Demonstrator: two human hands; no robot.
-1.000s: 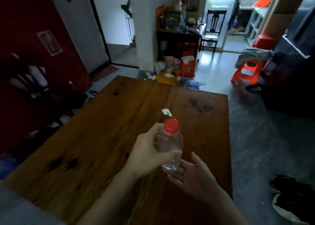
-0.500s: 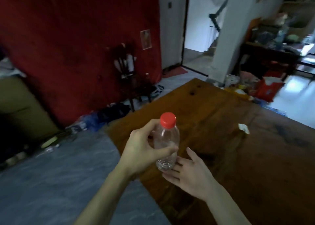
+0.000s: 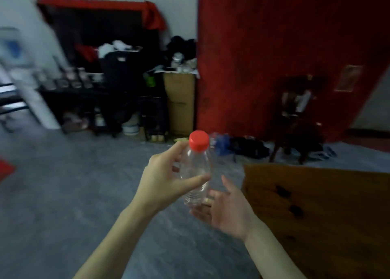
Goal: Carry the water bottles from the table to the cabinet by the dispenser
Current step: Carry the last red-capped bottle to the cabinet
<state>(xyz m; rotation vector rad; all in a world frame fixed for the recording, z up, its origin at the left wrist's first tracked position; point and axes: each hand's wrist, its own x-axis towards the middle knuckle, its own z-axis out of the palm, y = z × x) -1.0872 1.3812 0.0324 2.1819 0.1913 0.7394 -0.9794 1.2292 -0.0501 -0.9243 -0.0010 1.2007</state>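
**Clear bottle held upright over the grey floor, off the counter**

The clear plastic water bottle with a red screw cap (image 3: pixel 197 169) stands upright in the air, in front of the person and above the grey floor (image 3: pixel 63 194). The left hand (image 3: pixel 166 181) grips it around the upper body, fingers curled behind and the thumb laid across the front. The right hand (image 3: pixel 225 211) sits just below and to the right, palm up with fingers relaxed and spread, cupped under the bottle's base; whether it touches the base cannot be told. The brown wooden counter (image 3: pixel 327 211) lies to the right, with only its corner in view. Farther off on the left, a blurred white water dispenser with a blue jug (image 3: pixel 23 76) stands beside a dark, low cabinet (image 3: pixel 88 97) crowded with small items. A red wall (image 3: pixel 274 46) rises behind the counter.
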